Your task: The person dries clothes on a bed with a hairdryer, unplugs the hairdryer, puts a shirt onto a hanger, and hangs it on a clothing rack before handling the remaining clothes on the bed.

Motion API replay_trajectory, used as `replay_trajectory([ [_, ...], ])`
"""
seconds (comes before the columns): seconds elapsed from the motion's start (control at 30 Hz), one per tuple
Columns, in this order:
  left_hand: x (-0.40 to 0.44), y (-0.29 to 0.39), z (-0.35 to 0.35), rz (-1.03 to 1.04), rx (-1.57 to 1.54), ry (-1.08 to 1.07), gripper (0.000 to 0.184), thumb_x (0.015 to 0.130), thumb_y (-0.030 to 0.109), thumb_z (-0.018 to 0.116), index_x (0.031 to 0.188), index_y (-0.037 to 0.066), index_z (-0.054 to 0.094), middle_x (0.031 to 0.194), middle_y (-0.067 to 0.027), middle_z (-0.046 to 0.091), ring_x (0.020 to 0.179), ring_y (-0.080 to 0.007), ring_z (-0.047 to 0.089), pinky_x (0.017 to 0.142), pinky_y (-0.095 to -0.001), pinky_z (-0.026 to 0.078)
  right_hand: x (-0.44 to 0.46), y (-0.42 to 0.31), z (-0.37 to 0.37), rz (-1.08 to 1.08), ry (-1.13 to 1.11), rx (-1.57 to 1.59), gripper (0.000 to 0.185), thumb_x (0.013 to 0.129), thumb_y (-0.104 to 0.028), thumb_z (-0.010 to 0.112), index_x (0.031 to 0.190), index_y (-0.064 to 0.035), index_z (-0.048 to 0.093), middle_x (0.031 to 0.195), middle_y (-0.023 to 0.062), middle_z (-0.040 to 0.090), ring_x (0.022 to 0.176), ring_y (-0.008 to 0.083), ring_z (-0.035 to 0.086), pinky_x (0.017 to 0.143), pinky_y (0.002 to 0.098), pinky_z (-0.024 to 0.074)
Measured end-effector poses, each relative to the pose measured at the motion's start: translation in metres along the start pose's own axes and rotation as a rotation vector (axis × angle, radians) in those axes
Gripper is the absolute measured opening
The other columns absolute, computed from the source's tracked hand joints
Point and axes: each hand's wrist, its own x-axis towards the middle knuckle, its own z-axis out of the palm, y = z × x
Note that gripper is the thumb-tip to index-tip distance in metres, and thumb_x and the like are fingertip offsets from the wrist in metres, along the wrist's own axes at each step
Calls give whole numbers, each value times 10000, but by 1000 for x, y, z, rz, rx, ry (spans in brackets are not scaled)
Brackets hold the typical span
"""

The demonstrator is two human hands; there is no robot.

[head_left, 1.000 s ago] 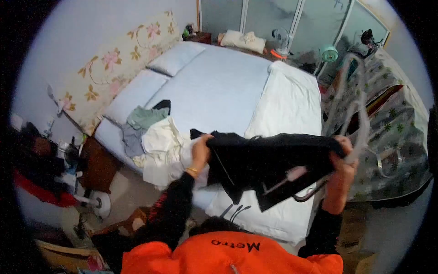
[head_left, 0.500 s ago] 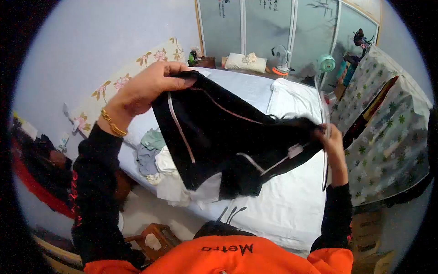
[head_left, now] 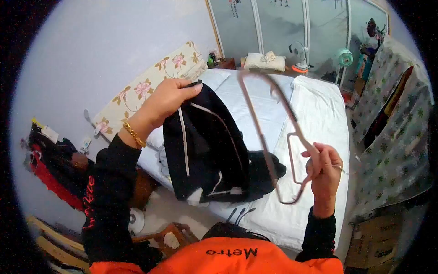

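The bed point(head_left: 276, 123), with its light blue sheet, was the largest thing and filled the middle of the view. A white cloth point(head_left: 317, 100) lay along the right part of it. To the right, beyond a narrow strip of floor, stood a tall cover point(head_left: 385, 132) with a leaf-like pattern, and its front was partly parted. On the far left side of the bed was a headboard point(head_left: 141, 86) with pink flowers. The black garment point(head_left: 196, 150), with thin pale lines on it, hung over the near left part of the bed, and its lower right part was bunched. A slim, brownish-pink hanger point(head_left: 296, 123) was tilted above the white cloth; its lower end was near the bunched part, but I cannot tell if they touched. The left hand point(head_left: 169, 100) was narrow, pinching the top edge of the garment between thumb and fingers. The right hand point(head_left: 326, 171) was closed around one side of the hanger. Smallest was a gold-coloured bracelet point(head_left: 132, 134), which circled the left wrist.
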Motion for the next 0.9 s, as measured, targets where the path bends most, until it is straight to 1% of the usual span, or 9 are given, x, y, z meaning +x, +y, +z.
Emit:
replay_trajectory([
  [0.07, -1, 0, 2, 60, -63, -75, 303, 898, 267, 616, 972, -23, 661, 801, -17, 665, 652, -75, 596, 588, -222, 480, 0, -3, 8, -99, -51, 444, 368, 964, -235, 517, 1204, 44, 525, 755, 132, 623, 468, 88, 440, 431, 232, 375],
  [0.2, -14, 13, 18, 118, -61, -120, 266, 884, 248, 635, 914, -16, 653, 803, -5, 644, 668, -68, 565, 624, -222, 453, 17, 37, 25, -178, -231, 815, 277, 906, -219, 598, 1007, 39, 575, 676, 66, 545, 507, 101, 434, 454, 236, 364],
  [0.3, -26, 34, 11, 203, 11, -41, 235, 868, 227, 651, 870, -8, 660, 784, 6, 619, 682, -58, 524, 636, -210, 425, 35, 61, 33, -2, -227, 195, 108, 799, -85, 676, 798, 23, 684, 690, 63, 603, 596, 135, 545, 554, 236, 417],
  [0.4, -27, 21, -10, 323, 130, 30, 181, 865, 194, 657, 905, 18, 666, 789, 29, 613, 742, -52, 521, 692, -226, 426, 49, 81, 34, -259, -309, -143, 137, 765, -51, 699, 884, 16, 706, 885, 83, 620, 646, 142, 570, 679, 249, 456],
  [0.47, -32, 11, -15, 329, 150, 90, 177, 868, 179, 653, 934, 15, 662, 810, 21, 622, 779, -59, 529, 725, -234, 434, 58, 97, 18, -198, -313, -268, 227, 745, -36, 709, 971, -24, 700, 1202, 109, 520, 680, 101, 567, 617, 210, 445],
  [0.53, -37, -3, -17, 351, 212, 134, 167, 867, 153, 648, 951, 9, 655, 846, -4, 643, 803, -74, 548, 757, -238, 444, 61, 69, 27, -214, -241, -355, 280, 751, -30, 707, 1029, -25, 672, 1311, 105, 456, 676, 70, 552, 588, 189, 436],
  [0.6, -42, -18, -16, 407, 221, 145, 170, 873, 138, 637, 977, 5, 646, 872, -24, 658, 833, -88, 564, 794, -244, 448, 63, 55, 37, -79, -295, -355, 265, 789, -51, 687, 1051, -23, 657, 1271, 93, 526, 777, 127, 605, 685, 257, 494],
  [0.7, -43, -49, -21, 481, 258, 265, 187, 866, 128, 636, 1024, 29, 629, 881, -70, 665, 843, -127, 606, 781, -279, 466, 72, 53, 54, -473, -397, -737, 227, 781, -86, 714, 985, -11, 650, 910, 158, 680, 848, 283, 661, 738, 348, 519],
  [0.9, -31, -219, -6, 282, 37, 306, 334, 813, 79, 659, 1136, 48, 577, 938, -98, 656, 901, -192, 625, 804, -302, 478, 59, -5, 100, -802, -282, -812, 223, 772, -32, 712, 980, -33, 630, 818, 130, 608, 670, 259, 612, 590, 320, 480],
])
